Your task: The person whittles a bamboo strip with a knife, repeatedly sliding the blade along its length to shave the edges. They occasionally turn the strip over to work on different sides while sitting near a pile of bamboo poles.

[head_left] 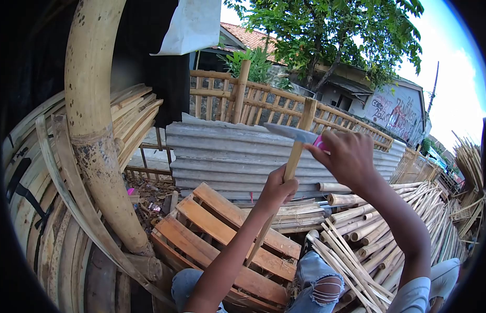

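Note:
My left hand is closed round a flat bamboo strip, which stands upright and leans a little to the right. Its lower end reaches down to the wooden slatted pallet in front of my knees. My right hand grips a knife by its pink handle. The blade points left and lies across the upper part of the strip, above my left hand. Whether the edge cuts into the bamboo cannot be made out.
A thick bamboo post rises close on my left, beside bundled bamboo strips. Split strips and bamboo poles lie heaped on the right. Corrugated metal sheeting and a bamboo fence stand ahead.

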Tool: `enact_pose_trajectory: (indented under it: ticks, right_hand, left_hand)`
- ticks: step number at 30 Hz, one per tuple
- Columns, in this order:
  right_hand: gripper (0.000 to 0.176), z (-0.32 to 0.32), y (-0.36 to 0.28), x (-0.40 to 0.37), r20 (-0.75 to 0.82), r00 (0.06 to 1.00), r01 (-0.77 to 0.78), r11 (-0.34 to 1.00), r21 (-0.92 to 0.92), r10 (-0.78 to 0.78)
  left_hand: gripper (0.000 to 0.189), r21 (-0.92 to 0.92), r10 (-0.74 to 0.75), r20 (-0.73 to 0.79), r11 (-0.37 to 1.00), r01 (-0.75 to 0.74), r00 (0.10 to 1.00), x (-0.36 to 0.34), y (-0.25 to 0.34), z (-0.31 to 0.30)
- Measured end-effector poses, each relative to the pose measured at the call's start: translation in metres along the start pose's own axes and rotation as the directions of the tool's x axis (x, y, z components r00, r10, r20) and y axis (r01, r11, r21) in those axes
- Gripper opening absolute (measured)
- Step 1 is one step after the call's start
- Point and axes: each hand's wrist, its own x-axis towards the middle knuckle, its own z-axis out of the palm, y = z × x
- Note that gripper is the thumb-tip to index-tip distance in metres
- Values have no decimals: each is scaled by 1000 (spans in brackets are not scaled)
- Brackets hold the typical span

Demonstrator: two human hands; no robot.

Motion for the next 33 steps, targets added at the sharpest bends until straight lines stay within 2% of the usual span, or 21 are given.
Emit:
enact_pose_trajectory:
  ticks: [1, 2, 3, 4, 5, 6, 7, 9, 11, 14, 15, 17, 19, 22, 25, 26, 27, 29, 31, 32, 33]
  right_hand:
    - [48, -18, 13, 18, -17, 993, -117, 993, 2, 117]
    - [52, -27, 30, 35, -100, 974, -214, 971, -105, 204]
    - [55, -31, 55, 52, -66, 939, -344, 923, -169, 338]
    - [59, -32, 83, 62, -30, 904, -428, 897, -107, 427]
    - [60, -32, 106, 65, -67, 881, -474, 873, -119, 469]
    - [61, -35, 124, 65, -81, 854, -518, 854, -48, 514]
    - [61, -39, 131, 62, -95, 859, -509, 859, -52, 504]
    - [59, -44, 129, 47, -92, 800, -532, 773, 347, 592]
    - [57, -37, 109, 31, -19, 851, -462, 766, 447, 524]
    - [53, -34, 50, 7, 54, 964, -257, 854, 452, 262]
    - [51, -33, 31, 0, 64, 987, -163, 886, 435, 150]
    - [48, -24, 7, -14, 145, 989, -34, 940, 341, -16]
    - [46, -13, -13, -26, 186, 978, 38, 963, 268, -91]
    - [44, 4, -18, -34, 247, 965, 23, 969, 247, -86]
    - [43, 7, -19, -31, 247, 968, 8, 985, 173, -52]
    - [43, 10, -15, -28, 156, 986, 42, 988, 152, -66]
    - [44, 13, -11, -23, 62, 995, 70, 990, 122, -78]
    - [46, -4, 4, 6, 61, 996, -67, 994, 87, 62]
    - [47, -16, 21, 29, 22, 1000, -12, 998, 65, 10]
    - [49, -12, 16, 30, 88, 995, -45, 996, 77, 38]
    - [49, -7, 13, 28, 86, 995, -63, 995, 77, 56]
  left_hand:
    - [20, -14, 14, -22, 1000, -15, 1000, -1, 2, 4]
    - [22, -53, 0, -20, 999, -1, 1000, -1, 0, 6]
    - [22, -54, 2, -20, 999, -3, 1000, -4, 0, 5]
    - [22, -44, 18, -29, 999, -19, 999, -6, 2, 3]
    - [22, -30, 33, -32, 999, -34, 999, -7, 4, 1]
    - [22, -47, 31, -36, 998, -33, 999, -7, 5, 1]
    - [22, -49, 49, -33, 998, -51, 998, -6, 4, -1]
    - [22, -68, -9, 42, 998, 12, 999, -3, 2, -4]
    - [24, -82, -28, 60, 996, 33, 998, 0, 7, -2]
    - [26, -199, -80, 236, 972, 129, 968, 6, 0, -2]
    - [26, -218, -68, 220, 969, 117, 973, 8, -1, -3]
    - [22, -281, -99, 336, 938, 201, 936, 10, -4, -5]
    - [20, -278, -57, 287, 950, 140, 956, 7, -5, -7]
    - [32, -214, -59, 270, 969, 120, 961, 8, -13, -12]
    - [24, -237, -27, 271, 967, 94, 962, 8, -12, -14]
    - [13, -229, -58, 248, 966, 117, 967, 9, -13, -16]
    - [11, -244, -72, 193, 963, 119, 979, 5, 1, -9]
    - [19, -247, -78, 244, 959, 140, 967, 6, 2, -14]
    - [22, -223, -97, 249, 963, 154, 964, 5, 3, -20]
    - [25, -212, -91, 237, 967, 143, 967, 5, 6, -23]
    - [25, -202, -104, 247, 967, 156, 963, 5, 8, -25]
